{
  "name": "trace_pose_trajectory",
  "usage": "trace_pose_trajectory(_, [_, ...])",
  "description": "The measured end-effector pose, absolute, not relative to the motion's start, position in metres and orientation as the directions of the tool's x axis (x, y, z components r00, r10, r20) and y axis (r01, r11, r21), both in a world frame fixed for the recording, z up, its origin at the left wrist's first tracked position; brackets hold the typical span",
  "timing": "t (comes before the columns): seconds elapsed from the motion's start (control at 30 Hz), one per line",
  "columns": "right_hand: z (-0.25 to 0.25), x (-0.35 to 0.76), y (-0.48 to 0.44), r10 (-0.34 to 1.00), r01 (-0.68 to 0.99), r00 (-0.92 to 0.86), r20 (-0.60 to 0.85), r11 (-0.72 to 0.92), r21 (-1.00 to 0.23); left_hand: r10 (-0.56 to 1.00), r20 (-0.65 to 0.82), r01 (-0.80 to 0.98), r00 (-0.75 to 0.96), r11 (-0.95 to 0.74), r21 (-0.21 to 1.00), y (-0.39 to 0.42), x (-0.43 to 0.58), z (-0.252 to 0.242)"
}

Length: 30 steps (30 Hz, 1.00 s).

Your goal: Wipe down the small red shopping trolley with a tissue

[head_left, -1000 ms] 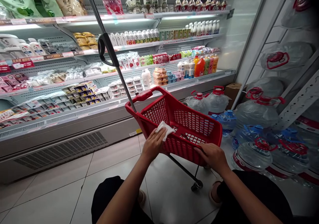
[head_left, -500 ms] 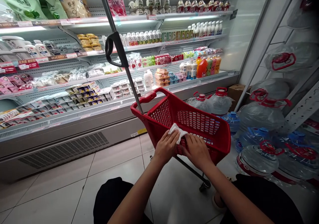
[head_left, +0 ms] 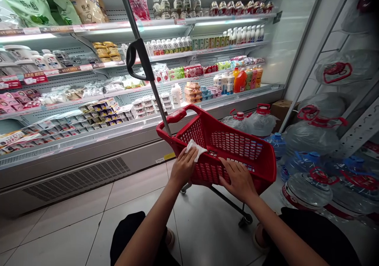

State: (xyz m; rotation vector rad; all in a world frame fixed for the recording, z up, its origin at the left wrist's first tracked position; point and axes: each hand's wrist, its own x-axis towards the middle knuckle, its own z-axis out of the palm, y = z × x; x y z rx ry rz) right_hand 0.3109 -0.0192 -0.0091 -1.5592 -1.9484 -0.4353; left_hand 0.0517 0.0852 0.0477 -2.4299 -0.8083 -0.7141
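Observation:
In front of me stands a red plastic shopping cart point(head_left: 237, 139) with slotted walls. My left hand point(head_left: 185, 165) presses a white wipe point(head_left: 196, 149) onto the near rim, close to the handle end; the wipe drapes over the edge into the basket. Farther right along that same rim, my right hand point(head_left: 238, 177) grips the edge, fingers over the top and thumb on the outer wall. A grey metal pole with a black looped grip point(head_left: 139, 60) rises at the cart's handle end.
Beyond the cart runs a refrigerated display case point(head_left: 89, 151) stocked with dairy goods and drinks. Large water jugs point(head_left: 308, 187) crowd the right side, near a metal rack. A cardboard box point(head_left: 280, 110) sits behind them. The floor is pale tile point(head_left: 133, 191).
My left hand has slid the wipe leftward along the rim, toward the handle end. My right hand stays on the rim, slightly farther right, and the hands are now wider apart.

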Motion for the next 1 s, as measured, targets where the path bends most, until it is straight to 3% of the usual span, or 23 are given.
trace_pose_trajectory(0.07, [-0.009, 0.313, -0.021, 0.764, 0.961, -0.142, 0.629, 0.260, -0.098, 0.404, 0.601, 0.653, 0.690, -0.705, -0.276, 0.088, 0.048, 0.052])
trace_pose_trajectory(0.27, [-0.014, 0.307, -0.023, 0.767, 0.970, -0.134, 0.627, 0.232, -0.076, 0.494, 0.731, 0.818, 0.471, -0.555, -0.152, 0.103, 0.040, 0.064])
trace_pose_trajectory(0.5, [-0.003, 0.294, -0.023, 0.774, 0.962, -0.161, 0.613, 0.262, -0.078, 0.423, 0.608, 0.656, 0.672, -0.721, -0.223, 0.065, 0.090, 0.023])
trace_pose_trajectory(0.67, [-0.013, 0.346, -0.035, 0.814, 0.979, -0.097, 0.573, 0.181, -0.092, 0.472, 0.641, 0.706, 0.606, -0.690, -0.159, 0.083, 0.066, 0.032])
trace_pose_trajectory(0.8, [-0.031, 0.376, -0.043, 0.884, 0.993, -0.078, 0.462, 0.112, -0.047, 0.500, 0.677, 0.747, 0.541, -0.655, -0.113, 0.102, 0.061, 0.032])
trace_pose_trajectory(1.0, [-0.034, 0.340, -0.038, 0.815, 0.997, -0.058, 0.577, 0.021, 0.071, 0.488, 0.621, 0.693, 0.613, -0.709, -0.127, 0.078, 0.101, 0.009])
